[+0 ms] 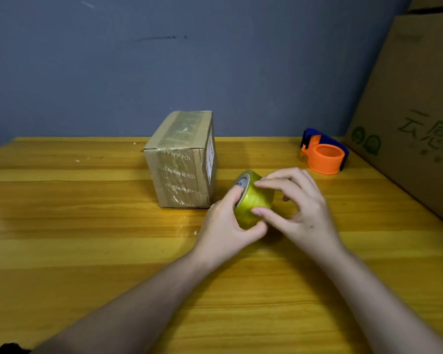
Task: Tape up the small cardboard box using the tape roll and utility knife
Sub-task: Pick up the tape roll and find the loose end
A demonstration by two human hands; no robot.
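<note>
Tape roll (250,201) beside small box (182,162) (orange dispenser (325,157) beyond)

Tape roll: round roll of clear yellowish tape (250,204), lifted just right of the box, near centre.
Left hand: the left hand (224,227) grips the roll's left rim.
Right hand: the right hand (303,209) has its thumb and forefinger curled on the roll's outer face.
Box: small brown cardboard box (182,162), taped, on the yellow wooden table (87,238).
Far right: orange and blue plastic tape dispenser (325,155) beside a large brown carton (407,111).
</note>
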